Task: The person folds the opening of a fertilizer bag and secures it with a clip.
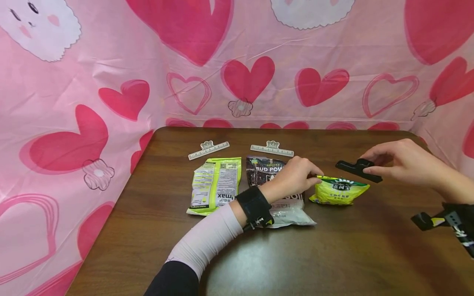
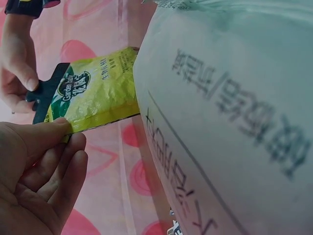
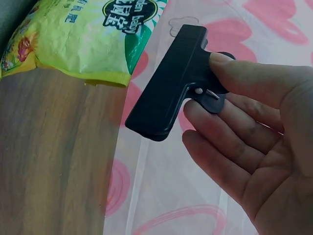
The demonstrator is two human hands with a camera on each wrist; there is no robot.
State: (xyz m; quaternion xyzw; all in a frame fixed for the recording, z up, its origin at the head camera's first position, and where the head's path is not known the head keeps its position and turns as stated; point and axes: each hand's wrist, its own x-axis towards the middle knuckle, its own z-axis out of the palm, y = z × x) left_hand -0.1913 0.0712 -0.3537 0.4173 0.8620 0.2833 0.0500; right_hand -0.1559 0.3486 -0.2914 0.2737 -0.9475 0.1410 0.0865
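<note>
Pinching the top edge of a small yellow-green snack bag [image 1: 338, 191], the left hand [image 1: 296, 174] holds it steady on the brown table [image 1: 333, 255], thumb and forefinger closed on the bag's left upper corner — the left wrist view shows the thumb pressed on the foil beside the printed logo. The bag lies right of the table's middle, nearer the right edge than the left.

The right hand [image 1: 401, 162] grips a black clip [image 1: 358, 169] by its handles, thumb on top and fingers beneath, as the right wrist view makes plain. The clip hangs just above and behind the bag's top seam, its long bar running along that seam; whether it touches the bag I cannot tell.

Under the left wrist lies a dark pouch [image 1: 264, 168] with white lettering, its pale lower end poking out toward the near edge. Left of it, touching or nearly so, a lime-green packet [image 1: 216, 185] lies flat with its label side up. Beyond these two, toward the far edge, two pale ruler-marked clips [image 1: 208, 149] [image 1: 272, 149] lie side by side, well apart from the hands. A pink cloth [image 1: 92, 90] printed with hearts hangs around the table — behind it and along its left side.
</note>
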